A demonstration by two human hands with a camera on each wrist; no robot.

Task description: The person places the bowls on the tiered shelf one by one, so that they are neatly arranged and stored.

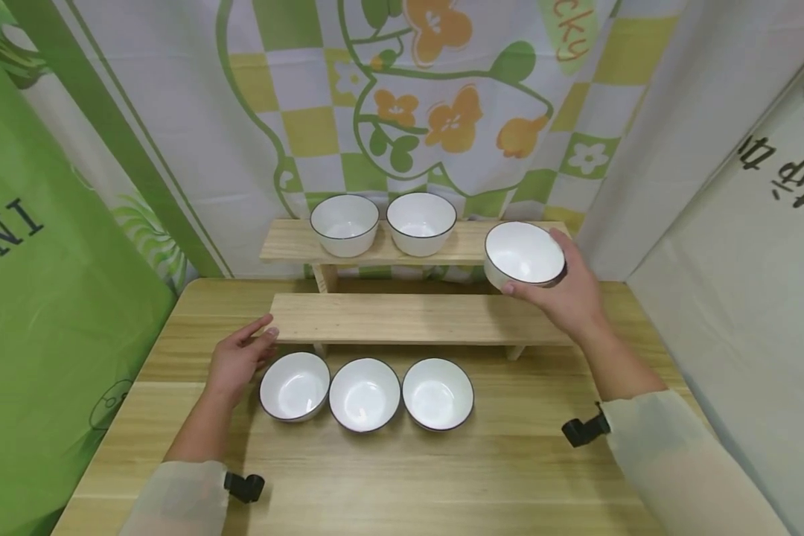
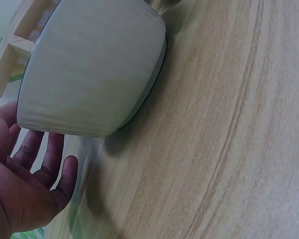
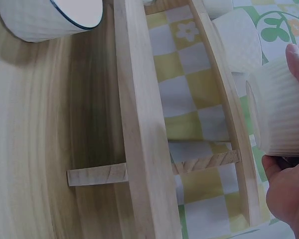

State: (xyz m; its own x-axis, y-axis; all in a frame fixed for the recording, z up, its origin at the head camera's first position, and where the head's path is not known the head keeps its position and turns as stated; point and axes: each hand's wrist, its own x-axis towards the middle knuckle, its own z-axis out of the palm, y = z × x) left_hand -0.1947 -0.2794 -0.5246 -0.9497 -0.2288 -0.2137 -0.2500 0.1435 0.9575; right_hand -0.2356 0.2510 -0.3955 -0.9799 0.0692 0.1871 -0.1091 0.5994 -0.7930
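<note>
My right hand (image 1: 572,294) grips a white bowl (image 1: 524,253) with a dark rim, thumb at the near side and fingers round the right side. In the right wrist view this bowl (image 3: 279,107) hangs tilted, its foot seen clear of the wooden shelf. My left hand (image 1: 240,359) has its fingertips at the left end of the lower shelf board (image 1: 409,318), fingers loosely bent with nothing in them. Just right of it sits the leftmost of three bowls on the table, a white bowl (image 1: 295,387); it hides part of the fingers in the left wrist view.
On the upper shelf board (image 1: 472,242) stand a left bowl (image 1: 345,225) and a second bowl (image 1: 421,223). A middle bowl (image 1: 365,394) and a right bowl (image 1: 438,394) line the wooden table (image 1: 509,461) before the rack. A patterned curtain (image 1: 442,89) hangs behind.
</note>
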